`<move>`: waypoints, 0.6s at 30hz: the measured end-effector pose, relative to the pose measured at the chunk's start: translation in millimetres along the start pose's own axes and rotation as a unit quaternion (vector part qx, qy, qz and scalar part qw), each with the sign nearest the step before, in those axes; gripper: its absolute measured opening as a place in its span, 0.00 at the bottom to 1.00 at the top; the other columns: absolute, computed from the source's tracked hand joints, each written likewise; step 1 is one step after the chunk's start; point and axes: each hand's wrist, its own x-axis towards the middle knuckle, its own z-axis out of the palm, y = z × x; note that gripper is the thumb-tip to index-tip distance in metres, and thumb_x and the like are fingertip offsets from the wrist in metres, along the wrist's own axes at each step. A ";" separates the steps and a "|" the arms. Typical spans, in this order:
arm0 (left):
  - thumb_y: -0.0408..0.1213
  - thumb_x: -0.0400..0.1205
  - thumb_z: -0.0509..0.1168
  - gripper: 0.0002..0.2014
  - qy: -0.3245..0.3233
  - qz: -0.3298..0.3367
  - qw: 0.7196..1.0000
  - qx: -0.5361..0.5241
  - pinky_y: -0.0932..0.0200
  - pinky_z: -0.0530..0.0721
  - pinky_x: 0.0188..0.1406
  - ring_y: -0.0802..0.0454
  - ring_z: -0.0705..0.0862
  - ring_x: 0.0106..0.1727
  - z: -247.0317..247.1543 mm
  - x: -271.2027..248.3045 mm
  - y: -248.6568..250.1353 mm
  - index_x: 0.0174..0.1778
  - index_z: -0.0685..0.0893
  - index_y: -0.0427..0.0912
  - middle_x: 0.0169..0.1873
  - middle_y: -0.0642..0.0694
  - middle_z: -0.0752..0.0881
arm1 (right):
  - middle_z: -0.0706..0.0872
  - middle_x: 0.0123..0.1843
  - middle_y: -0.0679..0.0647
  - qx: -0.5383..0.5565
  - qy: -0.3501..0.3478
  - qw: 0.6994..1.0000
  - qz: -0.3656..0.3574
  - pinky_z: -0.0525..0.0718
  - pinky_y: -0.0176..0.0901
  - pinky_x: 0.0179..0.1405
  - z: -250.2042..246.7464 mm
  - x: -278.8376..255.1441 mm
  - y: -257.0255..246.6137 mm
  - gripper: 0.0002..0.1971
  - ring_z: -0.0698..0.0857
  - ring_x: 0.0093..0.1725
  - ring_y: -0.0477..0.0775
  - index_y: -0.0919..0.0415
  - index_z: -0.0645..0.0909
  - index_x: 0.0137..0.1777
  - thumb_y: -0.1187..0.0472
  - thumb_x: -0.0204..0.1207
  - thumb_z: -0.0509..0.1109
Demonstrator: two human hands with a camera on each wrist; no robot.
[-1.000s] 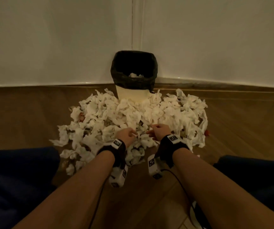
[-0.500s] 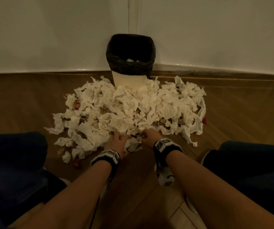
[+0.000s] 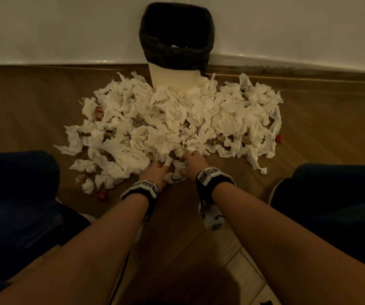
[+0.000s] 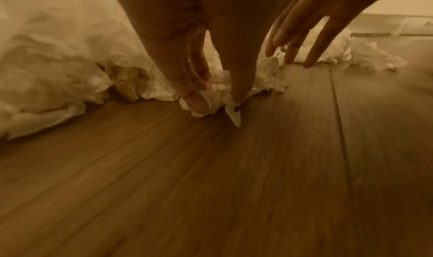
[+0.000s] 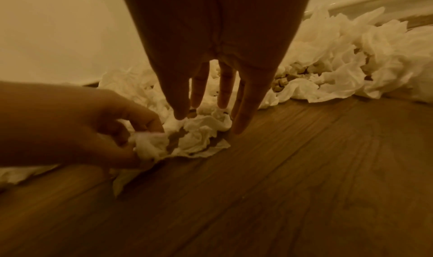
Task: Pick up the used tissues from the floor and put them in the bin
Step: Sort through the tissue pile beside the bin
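A wide heap of crumpled white tissues (image 3: 177,119) covers the wooden floor in front of a white bin (image 3: 172,78) lined with a black bag, which stands against the wall and holds a few tissues. Both hands are down at the heap's near edge. My left hand (image 3: 155,171) (image 4: 218,100) pinches a crumpled tissue (image 4: 215,92) (image 5: 150,146) between thumb and fingers, right at floor level. My right hand (image 3: 190,161) (image 5: 211,113) is beside it, its fingers straight and pointing down onto a neighbouring tissue (image 5: 206,125), fingertips touching it.
My knees in dark blue trousers flank the scene at left (image 3: 16,194) and right (image 3: 342,205). Small red scraps (image 3: 279,138) (image 3: 102,194) and brownish bits lie around and among the tissues. Bare wooden floor (image 3: 177,249) lies between my forearms.
Both hands have dropped from on top of the heap to its near edge. The left fingers have closed on a tissue. The head view has moved closer and tilted down.
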 end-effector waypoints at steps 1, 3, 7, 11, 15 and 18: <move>0.43 0.83 0.60 0.23 0.004 -0.002 1.000 -0.017 0.47 0.69 0.73 0.39 0.65 0.75 -0.5 0.8 -1.1 0.75 0.69 0.45 0.75 0.37 0.66 | 0.66 0.72 0.60 -0.004 -0.003 1.000 0.002 0.76 0.55 0.68 3.4 1.1 -0.3 0.24 0.70 0.70 0.66 0.55 0.71 0.72 0.55 0.77 0.70; 0.41 0.83 0.61 0.16 0.024 -0.017 0.997 -0.066 0.50 0.72 0.69 0.41 0.71 0.70 -1.1 2.0 -2.0 0.64 0.80 0.39 0.68 0.38 0.75 | 0.62 0.74 0.61 -0.005 -0.016 1.000 0.006 0.74 0.58 0.70 10.0 3.0 0.0 0.26 0.65 0.73 0.69 0.54 0.68 0.73 0.56 0.77 0.70; 0.39 0.79 0.67 0.09 0.067 -0.079 0.972 -0.212 0.54 0.77 0.47 0.42 0.83 0.53 -6.6 1.6 -0.7 0.50 0.84 0.37 0.51 0.38 0.85 | 0.52 0.79 0.61 -0.014 -0.040 0.999 0.002 0.70 0.67 0.72 19.8 6.0 -2.9 0.32 0.57 0.76 0.74 0.45 0.64 0.76 0.53 0.74 0.72; 0.36 0.79 0.67 0.15 0.102 -0.102 0.943 -0.300 0.55 0.77 0.49 0.41 0.82 0.58 -14.5 2.1 0.3 0.61 0.78 0.39 0.57 0.39 0.83 | 0.39 0.83 0.60 -0.071 -0.073 0.995 -0.012 0.67 0.67 0.74 26.5 10.6 -4.0 0.39 0.48 0.79 0.76 0.44 0.59 0.79 0.55 0.72 0.75; 0.36 0.82 0.61 0.18 0.141 -0.106 0.916 -0.361 0.52 0.76 0.51 0.38 0.80 0.60 -19.2 -1.2 -3.7 0.68 0.73 0.41 0.61 0.37 0.81 | 0.42 0.83 0.60 -0.070 -0.061 0.995 -0.032 0.68 0.63 0.73 31.9 12.1 -0.4 0.29 0.52 0.79 0.76 0.47 0.69 0.72 0.59 0.73 0.74; 0.30 0.81 0.60 0.20 0.125 -0.112 0.903 -0.395 0.50 0.76 0.58 0.38 0.79 0.62 -19.8 -3.6 -8.6 0.70 0.71 0.40 0.62 0.36 0.80 | 0.48 0.82 0.60 -0.077 -0.061 0.995 -0.024 0.70 0.58 0.72 33.1 11.9 -0.2 0.21 0.60 0.77 0.71 0.54 0.73 0.70 0.61 0.77 0.69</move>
